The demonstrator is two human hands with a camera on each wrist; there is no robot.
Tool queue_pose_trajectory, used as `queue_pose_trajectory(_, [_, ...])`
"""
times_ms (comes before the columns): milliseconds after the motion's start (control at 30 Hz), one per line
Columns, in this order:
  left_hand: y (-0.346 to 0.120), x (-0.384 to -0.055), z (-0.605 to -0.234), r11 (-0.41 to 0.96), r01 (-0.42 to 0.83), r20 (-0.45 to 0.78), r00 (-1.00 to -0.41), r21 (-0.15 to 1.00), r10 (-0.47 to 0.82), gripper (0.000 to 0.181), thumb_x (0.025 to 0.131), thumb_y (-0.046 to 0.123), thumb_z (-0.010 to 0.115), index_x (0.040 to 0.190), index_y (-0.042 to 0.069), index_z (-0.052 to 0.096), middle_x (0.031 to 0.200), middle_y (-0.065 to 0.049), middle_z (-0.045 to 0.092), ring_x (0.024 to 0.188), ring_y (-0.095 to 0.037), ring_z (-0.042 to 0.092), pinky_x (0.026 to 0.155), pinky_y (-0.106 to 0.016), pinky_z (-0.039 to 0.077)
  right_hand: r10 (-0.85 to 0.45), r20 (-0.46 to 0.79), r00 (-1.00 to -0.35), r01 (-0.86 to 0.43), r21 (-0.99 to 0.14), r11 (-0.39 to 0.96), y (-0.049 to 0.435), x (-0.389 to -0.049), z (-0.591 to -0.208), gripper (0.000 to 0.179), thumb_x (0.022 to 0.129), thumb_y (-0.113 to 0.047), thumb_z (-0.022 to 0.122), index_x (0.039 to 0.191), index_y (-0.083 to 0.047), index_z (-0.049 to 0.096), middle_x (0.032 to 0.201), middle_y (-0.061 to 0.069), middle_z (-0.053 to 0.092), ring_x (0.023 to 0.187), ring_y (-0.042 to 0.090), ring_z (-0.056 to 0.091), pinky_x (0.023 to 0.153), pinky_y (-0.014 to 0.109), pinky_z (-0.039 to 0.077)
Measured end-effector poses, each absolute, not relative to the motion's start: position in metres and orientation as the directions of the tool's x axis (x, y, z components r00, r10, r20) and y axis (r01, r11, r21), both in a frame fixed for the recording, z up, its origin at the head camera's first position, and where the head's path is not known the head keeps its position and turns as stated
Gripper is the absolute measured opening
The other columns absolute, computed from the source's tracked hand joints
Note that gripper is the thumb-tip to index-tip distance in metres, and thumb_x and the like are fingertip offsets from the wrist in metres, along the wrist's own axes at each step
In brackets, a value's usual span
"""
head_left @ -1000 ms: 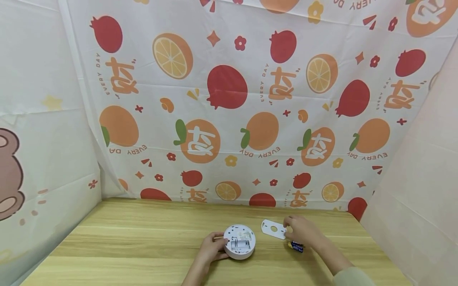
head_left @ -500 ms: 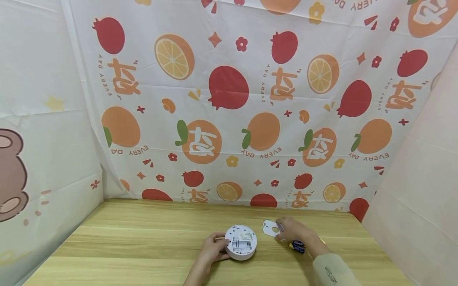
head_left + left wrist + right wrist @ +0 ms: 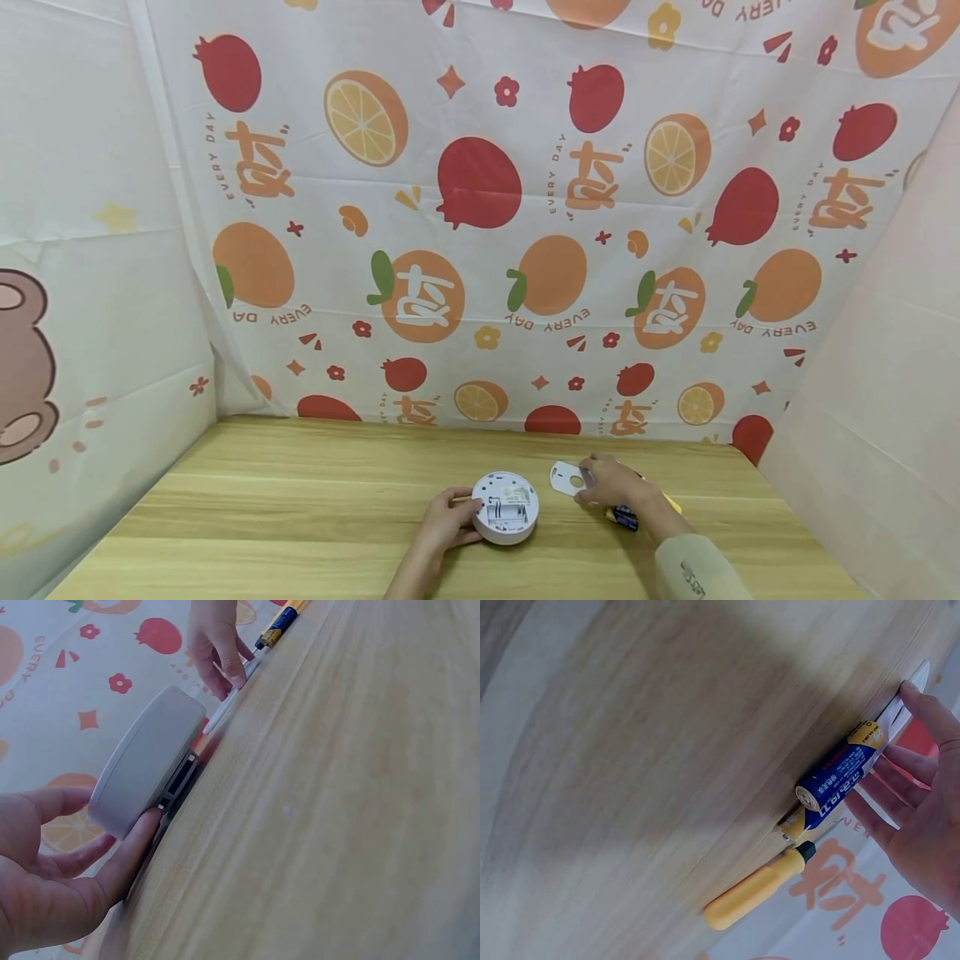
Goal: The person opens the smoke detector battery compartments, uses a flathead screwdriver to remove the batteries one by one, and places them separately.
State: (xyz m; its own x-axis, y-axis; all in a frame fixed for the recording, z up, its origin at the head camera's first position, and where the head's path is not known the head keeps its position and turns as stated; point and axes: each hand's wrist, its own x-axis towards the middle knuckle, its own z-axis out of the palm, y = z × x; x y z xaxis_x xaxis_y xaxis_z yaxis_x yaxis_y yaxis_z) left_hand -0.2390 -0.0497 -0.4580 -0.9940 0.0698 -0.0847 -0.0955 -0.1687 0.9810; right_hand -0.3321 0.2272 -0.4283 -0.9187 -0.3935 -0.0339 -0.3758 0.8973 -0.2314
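Note:
My left hand (image 3: 444, 523) holds a round white device (image 3: 501, 495), which looks like a smoke detector, by its left side. Its back faces up, showing a battery compartment with no cover. In the left wrist view, thumb and fingers grip the rim of the device (image 3: 146, 761). To the right, my right hand (image 3: 613, 482) holds a flat white mounting plate (image 3: 563, 477) with rounded ends and a central hole. The thumb touches one edge and the fingers reach the other side, covering the plate's right end. Blue-and-yellow batteries (image 3: 841, 771) lie together beside the right hand.
A screwdriver with a yellow handle (image 3: 756, 891) lies by the batteries, partly hidden under the right forearm in the head view. Everything rests on a wood-grain table (image 3: 300, 500). A fruit-print cloth (image 3: 480, 250) hangs behind it, with pale cloths at both sides.
My right hand has shifted left from the plate's right edge to farther over it, then stayed there. The left hand and the round device have kept their place.

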Motion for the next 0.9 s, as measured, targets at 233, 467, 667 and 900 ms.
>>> queue_pose_trajectory(233, [-0.048,-0.2406,-0.454,-0.146,-0.094,-0.087,-0.995,0.985,0.049,0.065,0.083,0.003,0.058,0.133,-0.018,0.023,0.127,-0.041,0.033,0.1,-0.037,0.056,0.076,-0.039,0.054,-0.399,-0.03,-0.917,-0.389,-0.164,0.906,0.2264,-0.3316,-0.4288,0.051,0.073,-0.033,0.075,0.11,-0.001,0.062,0.108,0.012,0.054,0.087,0.022,0.048,0.074,0.042,0.048])
queue_pose_trajectory(467, [-0.0489,-0.2422,-0.4547,-0.152,-0.045,-0.048,-0.999,0.987,-0.012,0.053,0.089,0.003,0.056,0.129,-0.019,0.03,0.118,-0.038,0.043,0.097,-0.032,0.056,0.079,-0.039,0.053,-0.409,0.02,-0.913,-0.406,-0.156,0.9,0.2267,-0.3322,-0.4295,0.051,0.071,-0.033,0.076,0.105,0.002,0.063,0.1,0.01,0.055,0.081,0.02,0.048,0.073,0.041,0.048])
queue_pose_trajectory(667, [-0.0484,-0.2436,-0.4549,-0.167,-0.038,-0.046,-0.998,0.985,-0.043,0.052,0.089,0.009,0.057,0.126,-0.019,0.034,0.114,-0.035,0.047,0.094,-0.029,0.057,0.079,-0.039,0.053,-0.414,0.052,-0.909,-0.417,-0.167,0.894,0.2281,-0.3331,-0.4328,0.051,0.069,-0.034,0.077,0.102,0.003,0.064,0.095,0.009,0.056,0.077,0.018,0.047,0.069,0.036,0.048])
queue_pose_trajectory(900, [-0.0481,-0.243,-0.4539,-0.159,-0.056,-0.061,-0.998,0.986,-0.026,0.049,0.087,0.007,0.058,0.123,-0.018,0.037,0.109,-0.03,0.051,0.09,-0.027,0.058,0.077,-0.039,0.053,-0.422,0.068,-0.904,-0.427,-0.199,0.882,0.2296,-0.332,-0.4335,0.05,0.068,-0.032,0.077,0.099,0.004,0.063,0.091,0.009,0.055,0.074,0.018,0.047,0.066,0.036,0.048])
